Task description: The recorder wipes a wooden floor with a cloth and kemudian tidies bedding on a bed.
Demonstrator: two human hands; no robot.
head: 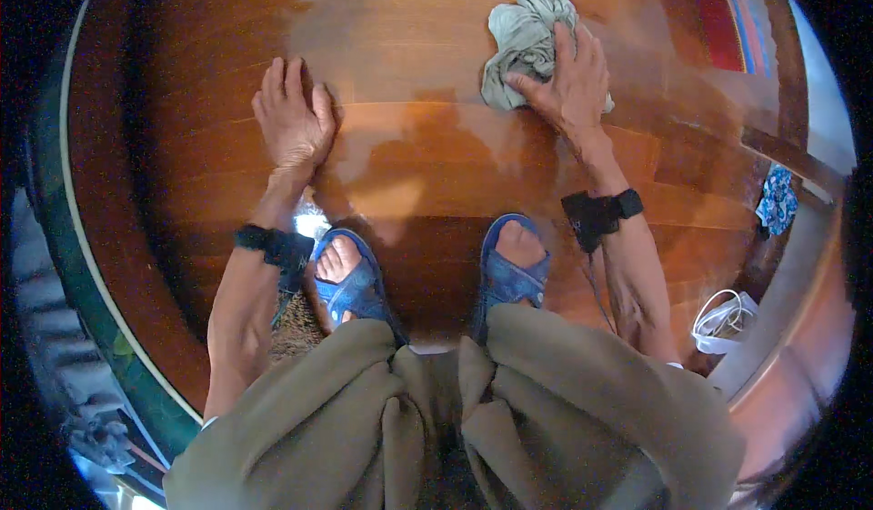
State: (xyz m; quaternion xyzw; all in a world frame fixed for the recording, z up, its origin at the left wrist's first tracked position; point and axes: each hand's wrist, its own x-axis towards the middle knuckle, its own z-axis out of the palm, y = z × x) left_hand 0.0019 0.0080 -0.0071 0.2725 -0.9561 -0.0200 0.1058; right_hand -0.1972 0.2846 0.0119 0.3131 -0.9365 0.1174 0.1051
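Note:
A crumpled pale grey-green cloth (520,29) lies on the glossy wooden floor (423,128) at the upper right of the centre. My right hand (573,84) presses down on it, fingers spread over its right part and thumb across its lower edge. My left hand (293,111) rests palm down at the upper left, apart from the cloth, with nothing in it and the thumb held away from the fingers. Dark straps circle both forearms. Between my arms are my feet in blue crossed-strap slippers (515,264).
A brown shaggy mat (298,326) lies beside the left slipper. At right are a striped red textile (713,22), a blue patterned cloth (777,200) and a white bag with a looped handle (724,322). A green surface with a pale edge (102,278) curves along the left.

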